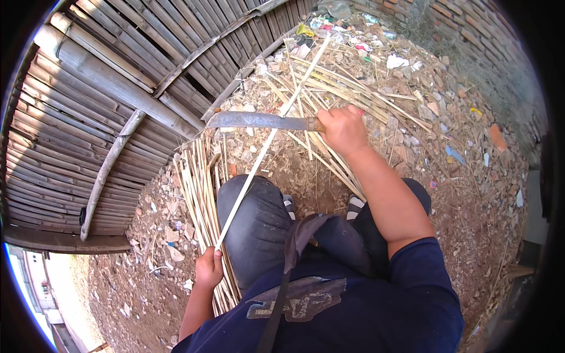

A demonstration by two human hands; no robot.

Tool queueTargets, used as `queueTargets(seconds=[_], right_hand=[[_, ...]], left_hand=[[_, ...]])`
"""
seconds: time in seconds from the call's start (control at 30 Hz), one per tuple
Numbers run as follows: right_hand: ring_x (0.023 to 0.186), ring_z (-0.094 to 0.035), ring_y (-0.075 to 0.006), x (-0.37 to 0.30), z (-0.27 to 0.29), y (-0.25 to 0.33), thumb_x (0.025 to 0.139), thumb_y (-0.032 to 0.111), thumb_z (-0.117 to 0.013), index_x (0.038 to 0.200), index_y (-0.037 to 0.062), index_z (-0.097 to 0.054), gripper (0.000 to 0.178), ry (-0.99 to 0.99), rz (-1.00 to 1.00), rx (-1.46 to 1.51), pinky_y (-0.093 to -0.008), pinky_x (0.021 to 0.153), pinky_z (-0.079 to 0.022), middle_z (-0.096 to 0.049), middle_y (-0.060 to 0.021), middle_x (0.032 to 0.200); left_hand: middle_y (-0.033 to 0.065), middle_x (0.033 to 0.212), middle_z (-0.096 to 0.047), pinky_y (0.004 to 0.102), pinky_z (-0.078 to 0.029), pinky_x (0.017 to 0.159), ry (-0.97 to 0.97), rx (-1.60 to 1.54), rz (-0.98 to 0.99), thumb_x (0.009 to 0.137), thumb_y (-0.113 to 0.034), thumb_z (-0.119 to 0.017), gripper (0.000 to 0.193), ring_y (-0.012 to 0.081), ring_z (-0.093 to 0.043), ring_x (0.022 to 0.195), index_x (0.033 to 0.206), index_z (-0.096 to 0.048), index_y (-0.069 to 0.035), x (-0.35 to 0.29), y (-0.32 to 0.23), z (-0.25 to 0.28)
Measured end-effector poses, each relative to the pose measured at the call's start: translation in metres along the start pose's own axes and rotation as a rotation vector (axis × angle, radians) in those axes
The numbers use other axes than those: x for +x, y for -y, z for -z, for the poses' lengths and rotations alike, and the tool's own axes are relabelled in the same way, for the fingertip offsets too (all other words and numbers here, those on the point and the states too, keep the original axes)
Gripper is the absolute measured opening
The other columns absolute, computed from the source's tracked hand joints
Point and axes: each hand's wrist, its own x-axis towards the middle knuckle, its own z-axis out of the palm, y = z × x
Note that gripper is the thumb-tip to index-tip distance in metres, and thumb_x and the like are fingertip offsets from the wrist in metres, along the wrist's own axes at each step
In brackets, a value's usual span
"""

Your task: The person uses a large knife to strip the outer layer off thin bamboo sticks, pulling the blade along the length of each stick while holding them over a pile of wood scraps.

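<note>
The ground [471, 250] is brown, dusty earth strewn with stones, broken brick and scraps of litter, thickest toward the far end, where a white scrap [397, 61] lies among the rubble. On the right lie a reddish brick fragment [498, 137] and a blue scrap [454, 155]. A weathered brick wall [465, 28] closes off the far right, while a wall of bamboo slats [65, 132], braced by a thick bamboo pole [118, 82], rises along the left, partly in sunlight; beyond its lower end the ground turns glaring bright. The person sits low with knees bent in dark trousers [250, 220]. The right hand [343, 130] has its fingers closed around the wooden handle of a machete [253, 120], its blade pointing left. The left hand [209, 269], beside the left thigh, has its fingers closed on the near end of a long bamboo strip [247, 183], which slants up and away past the blade; the two cross, though contact cannot be told. A bundle of bamboo strips [197, 200] lies left of the left knee, and loose strips [338, 88] are scattered ahead over the rubble.
</note>
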Motion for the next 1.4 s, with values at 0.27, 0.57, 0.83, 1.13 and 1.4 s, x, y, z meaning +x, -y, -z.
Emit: queueTargets(seconds=[0.27,0.57,0.83,1.13,1.4], right_hand=[[0.072,-0.069,-0.0281,-0.006,-0.004,0.013,0.071,0.011,-0.072,0.087,0.0128,-0.063,0.019,0.19,-0.083,0.159,-0.0383,0.073,-0.048,-0.066,-0.0073,0.071],[0.074,-0.069,-0.0314,-0.009,-0.021,0.001,0.075,0.013,-0.072,0.086,0.0114,-0.062,0.014,0.343,-0.148,0.022,-0.0448,0.077,-0.051,-0.069,-0.0112,0.077],[0.067,-0.066,-0.0327,-0.003,-0.005,0.026,0.074,0.014,-0.073,0.082,0.0109,-0.061,0.014,0.23,-0.031,0.175,-0.0445,0.071,-0.049,-0.066,-0.0098,0.069],[0.067,-0.069,-0.0289,-0.009,-0.014,0.008,0.078,0.012,-0.07,0.084,0.0115,-0.067,0.007,0.262,-0.108,0.118,-0.0429,0.072,-0.05,-0.068,-0.0082,0.069],[0.073,-0.07,-0.0336,-0.004,0.001,0.035,0.074,0.015,-0.072,0.086,0.0103,-0.063,0.016,0.372,-0.122,0.168,-0.0499,0.072,-0.052,-0.068,-0.0125,0.073]], left_hand=[[0.0236,0.069,-0.062,0.0543,-0.048,0.059,-0.051,0.117,0.007,0.104,-0.024,-0.052,0.026,0.0478,-0.062,0.064,0.087,-0.056,-0.004,-0.003,-0.004,0.002],[0.0245,0.068,-0.062,0.0586,-0.048,0.058,-0.05,0.196,0.007,0.104,-0.025,-0.051,0.024,0.0488,-0.062,0.064,0.09,-0.055,-0.005,-0.003,0.004,0.003],[0.027,0.072,-0.063,0.0586,-0.048,0.061,0.021,0.17,-0.036,0.106,-0.027,-0.049,0.029,0.05,-0.062,0.067,0.09,-0.055,-0.004,0.007,-0.006,0.014],[0.0259,0.072,-0.064,0.0587,-0.049,0.061,0.012,0.268,0.033,0.105,-0.025,-0.048,0.024,0.0492,-0.063,0.067,0.093,-0.054,-0.005,-0.002,0.006,0.014],[0.0273,0.074,-0.064,0.0596,-0.049,0.066,0.09,0.209,0.023,0.107,-0.029,-0.045,0.029,0.0511,-0.064,0.073,0.095,-0.054,-0.004,0.006,-0.005,0.015]])
